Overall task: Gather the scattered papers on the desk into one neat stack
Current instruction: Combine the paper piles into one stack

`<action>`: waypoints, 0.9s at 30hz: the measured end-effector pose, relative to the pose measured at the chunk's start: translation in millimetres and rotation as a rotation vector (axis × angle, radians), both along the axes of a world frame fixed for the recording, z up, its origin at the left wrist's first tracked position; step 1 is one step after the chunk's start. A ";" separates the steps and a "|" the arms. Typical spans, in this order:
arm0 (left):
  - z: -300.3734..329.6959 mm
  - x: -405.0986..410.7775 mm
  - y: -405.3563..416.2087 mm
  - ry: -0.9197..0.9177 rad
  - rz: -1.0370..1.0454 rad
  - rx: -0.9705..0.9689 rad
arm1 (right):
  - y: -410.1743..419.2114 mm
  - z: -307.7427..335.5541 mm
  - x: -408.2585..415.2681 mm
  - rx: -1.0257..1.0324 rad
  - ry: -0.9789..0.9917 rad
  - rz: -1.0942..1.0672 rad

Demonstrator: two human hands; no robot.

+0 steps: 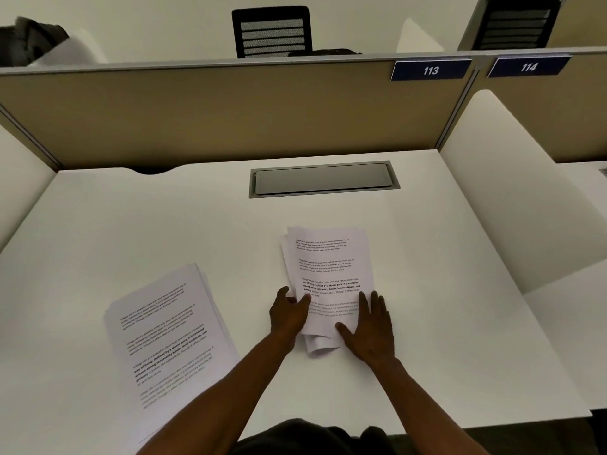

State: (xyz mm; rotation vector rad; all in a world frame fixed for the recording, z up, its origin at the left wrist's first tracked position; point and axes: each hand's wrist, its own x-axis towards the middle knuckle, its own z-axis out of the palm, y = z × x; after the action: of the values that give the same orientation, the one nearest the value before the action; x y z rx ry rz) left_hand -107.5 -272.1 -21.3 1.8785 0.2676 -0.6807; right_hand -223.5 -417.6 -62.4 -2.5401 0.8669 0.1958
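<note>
A small pile of printed sheets lies in the middle of the white desk, its edges uneven and its near corner curled. My left hand holds the pile's left edge, thumb on top of the paper. My right hand rests flat on the pile's near right part with fingers spread. A second, larger bundle of printed papers lies tilted at the near left of the desk, apart from both hands.
A grey cable hatch is set into the desk behind the pile. Tan partition panels close off the back, white side dividers flank the desk. Black chairs stand beyond the partition.
</note>
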 end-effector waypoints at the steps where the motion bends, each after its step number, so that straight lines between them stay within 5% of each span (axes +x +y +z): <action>1: -0.1 0.9 -1.8 0.041 0.015 -0.033 | 0.2 0.1 -0.8 0.010 -0.001 0.007; 4: -2.4 2.0 -6.6 0.141 0.044 -0.153 | 0.1 0.9 -4.2 0.029 -0.010 0.030; 12: 4.1 -4.9 -10.0 0.063 -0.035 -0.247 | -8.2 6.6 -11.2 0.153 -0.071 0.020; 19: 19.9 -0.4 8.3 0.181 -0.002 -0.531 | -14.3 29.3 2.1 0.344 -0.270 -0.298; 23: 32.9 2.3 37.9 0.203 -0.038 -0.652 | -15.5 46.3 18.6 0.903 -0.309 -0.578; 27: 35.0 2.6 79.0 0.125 -0.034 -0.579 | -4.4 50.3 33.8 1.325 -0.331 -0.523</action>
State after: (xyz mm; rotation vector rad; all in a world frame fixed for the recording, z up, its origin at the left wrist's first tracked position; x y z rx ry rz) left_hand -104.9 -193.1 13.6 1.2931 0.1009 -0.8008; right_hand -189.7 -422.0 -12.0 -1.0461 0.8119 0.1082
